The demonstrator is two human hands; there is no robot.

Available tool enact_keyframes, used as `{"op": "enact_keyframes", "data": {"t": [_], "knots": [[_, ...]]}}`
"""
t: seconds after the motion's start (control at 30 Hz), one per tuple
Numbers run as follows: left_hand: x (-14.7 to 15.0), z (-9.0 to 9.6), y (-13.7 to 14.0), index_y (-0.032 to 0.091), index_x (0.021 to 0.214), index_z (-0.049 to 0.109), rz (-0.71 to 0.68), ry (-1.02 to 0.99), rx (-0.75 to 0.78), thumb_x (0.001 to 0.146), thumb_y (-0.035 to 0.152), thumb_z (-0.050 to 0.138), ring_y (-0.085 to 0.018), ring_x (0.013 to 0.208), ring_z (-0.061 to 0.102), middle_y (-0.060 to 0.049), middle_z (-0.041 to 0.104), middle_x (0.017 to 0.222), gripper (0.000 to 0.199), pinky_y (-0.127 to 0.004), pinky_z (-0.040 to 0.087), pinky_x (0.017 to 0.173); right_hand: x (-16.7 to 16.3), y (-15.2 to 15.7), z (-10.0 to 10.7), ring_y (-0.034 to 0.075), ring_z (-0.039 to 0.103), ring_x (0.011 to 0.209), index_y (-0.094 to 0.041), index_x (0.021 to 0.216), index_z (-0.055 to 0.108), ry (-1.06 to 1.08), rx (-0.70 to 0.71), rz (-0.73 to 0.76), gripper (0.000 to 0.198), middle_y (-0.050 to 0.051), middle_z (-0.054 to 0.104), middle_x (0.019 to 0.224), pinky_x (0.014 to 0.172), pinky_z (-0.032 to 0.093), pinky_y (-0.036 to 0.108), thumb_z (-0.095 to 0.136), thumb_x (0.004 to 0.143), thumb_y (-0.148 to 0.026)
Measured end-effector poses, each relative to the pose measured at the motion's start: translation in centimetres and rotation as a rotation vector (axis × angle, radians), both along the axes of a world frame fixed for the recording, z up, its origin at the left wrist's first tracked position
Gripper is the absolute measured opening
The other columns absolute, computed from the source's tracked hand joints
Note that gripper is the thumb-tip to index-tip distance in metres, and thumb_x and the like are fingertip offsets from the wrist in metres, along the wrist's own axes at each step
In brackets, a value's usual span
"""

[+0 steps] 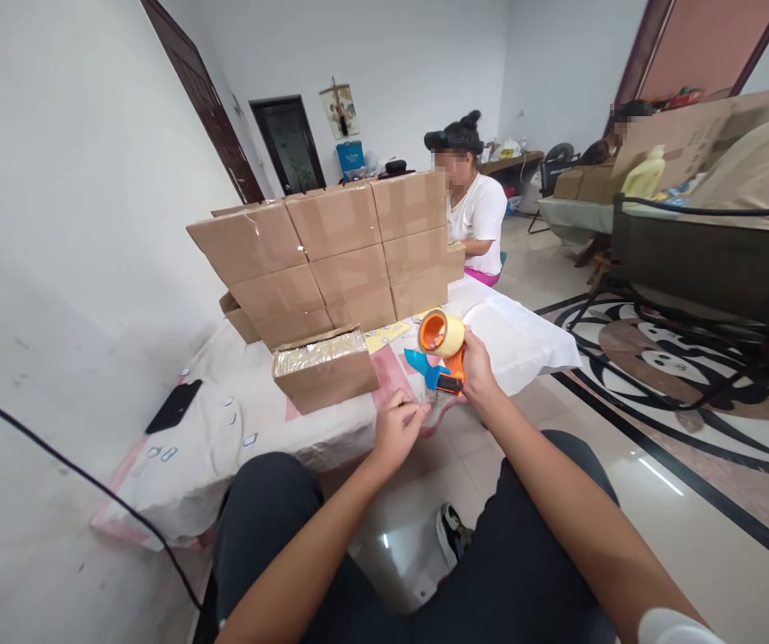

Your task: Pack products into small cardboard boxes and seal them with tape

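My right hand [479,365] is wrapped round the handle of an orange and blue tape dispenser [455,368], held up above the table's front edge. A roll of yellowish tape [450,334] sits on the dispenser. Just left of it and lower, my left hand [399,431] is closed, its thumb and fingers pressed together close to the dispenser. Whatever is between those fingers is too small to make out. Beyond my left hand a cardboard box [327,380] stands on the table, with shiny clear tape along its top. Neither hand touches this box.
Stacked cardboard boxes [348,255] form a wall across the cloth-covered table [223,465]. A black phone-like slab [173,407] lies at the left. Behind the stack, at the right, sits a person in a white shirt [482,219]. A black cable [76,465] crosses at left.
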State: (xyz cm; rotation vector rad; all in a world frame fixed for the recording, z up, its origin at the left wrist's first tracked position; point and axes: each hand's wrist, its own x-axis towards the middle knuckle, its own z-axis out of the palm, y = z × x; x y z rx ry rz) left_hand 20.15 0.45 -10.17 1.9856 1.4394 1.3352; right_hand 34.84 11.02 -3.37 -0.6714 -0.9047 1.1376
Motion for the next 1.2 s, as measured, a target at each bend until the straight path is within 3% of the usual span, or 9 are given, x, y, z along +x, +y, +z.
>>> {"op": "enact_keyframes", "data": {"t": [0.13, 0.27, 0.47, 0.67, 0.8, 0.93, 1.07, 1.13, 1.2], "knots": [[-0.5, -0.6, -0.8, 0.024, 0.068, 0.074, 0.004, 0.122, 0.064, 0.087, 0.05, 0.066, -0.021, 0.076, 0.05, -0.007, 0.054, 0.07, 0.034, -0.038, 0.041, 0.079, 0.8, -2.1, -1.2, 0.018, 0.066, 0.063, -0.025, 0.065, 0.053, -0.226, 0.035, 0.11, 0.05, 0.001, 0.063, 0.06, 0.07, 0.061, 0.034, 0.034, 0.101, -0.055], [-4.1, 0.0, -1.7, 0.025, 0.061, 0.068, 0.131, 0.143, 0.174, 0.089, 0.047, 0.061, -0.02, 0.068, 0.047, -0.005, 0.051, 0.065, 0.037, -0.034, 0.04, 0.068, 5.7, -4.3, -2.0, 0.014, 0.056, 0.05, -0.027, 0.063, 0.057, -0.644, 0.216, -0.164, 0.05, -0.005, 0.052, 0.045, 0.061, 0.061, 0.028, 0.034, 0.105, -0.041], [-9.1, 2.6, -3.4, 0.024, 0.061, 0.067, 0.417, 0.047, 0.32, 0.088, 0.038, 0.063, -0.019, 0.067, 0.044, -0.002, 0.045, 0.067, 0.031, -0.033, 0.039, 0.068, 12.1, -1.2, -0.6, 0.021, 0.057, 0.048, -0.026, 0.058, 0.056, -0.523, 0.228, -0.088, 0.06, 0.001, 0.047, 0.042, 0.066, 0.059, 0.044, 0.032, 0.1, -0.063], [-5.6, 3.0, -3.2, 0.022, 0.076, 0.073, 0.354, -0.075, 0.179, 0.093, 0.046, 0.055, -0.021, 0.086, 0.061, -0.007, 0.066, 0.087, 0.034, -0.034, 0.047, 0.082, 4.7, 5.4, -3.4, 0.019, 0.06, 0.07, -0.018, 0.074, 0.06, -0.423, -0.053, -0.224, 0.057, 0.004, 0.062, 0.069, 0.069, 0.053, 0.035, 0.042, 0.092, -0.069], [-6.0, 2.3, -3.2, 0.021, 0.077, 0.075, 0.256, -0.167, 0.098, 0.092, 0.048, 0.057, -0.019, 0.078, 0.064, -0.006, 0.071, 0.079, 0.036, -0.031, 0.048, 0.074, 1.1, 7.1, -5.6, 0.019, 0.059, 0.067, -0.017, 0.072, 0.06, -0.506, -0.08, -0.175, 0.055, 0.005, 0.062, 0.067, 0.064, 0.05, 0.033, 0.04, 0.095, -0.063], [-7.7, 1.9, -3.3, 0.019, 0.068, 0.073, 0.221, -0.26, 0.046, 0.087, 0.049, 0.065, -0.016, 0.064, 0.059, -0.003, 0.069, 0.068, 0.037, -0.027, 0.043, 0.061, 0.1, 7.5, -5.1, 0.02, 0.056, 0.072, -0.02, 0.074, 0.056, -0.551, -0.033, -0.284, 0.043, 0.004, 0.058, 0.067, 0.068, 0.049, 0.034, 0.05, 0.093, -0.058], [-9.3, 2.4, -2.8, 0.017, 0.062, 0.069, 0.251, -0.37, -0.003, 0.086, 0.049, 0.065, -0.013, 0.057, 0.054, 0.0, 0.065, 0.059, 0.04, -0.024, 0.04, 0.056, -1.2, 5.9, -3.3, 0.022, 0.054, 0.085, -0.02, 0.09, 0.057, -0.615, 0.123, -0.385, 0.029, 0.007, 0.059, 0.085, 0.082, 0.048, 0.038, 0.057, 0.092, -0.049], [-9.8, 2.8, -2.8, 0.017, 0.063, 0.069, 0.263, -0.424, -0.017, 0.086, 0.046, 0.065, -0.012, 0.057, 0.055, 0.0, 0.065, 0.06, 0.038, -0.024, 0.04, 0.056, -2.8, 3.9, -2.2, 0.022, 0.056, 0.084, -0.021, 0.095, 0.061, -0.743, 0.304, -0.199, 0.03, 0.006, 0.062, 0.089, 0.082, 0.05, 0.038, 0.071, 0.083, -0.046], [-10.2, 3.2, -3.0, 0.017, 0.065, 0.071, 0.268, -0.468, -0.021, 0.084, 0.044, 0.068, -0.013, 0.061, 0.058, 0.0, 0.067, 0.063, 0.033, -0.024, 0.043, 0.059, -5.0, 1.2, -1.4, 0.021, 0.058, 0.081, -0.022, 0.107, 0.065, -0.912, 0.563, 0.154, 0.04, 0.006, 0.064, 0.095, 0.077, 0.051, 0.037, 0.08, 0.076, -0.044]]}}
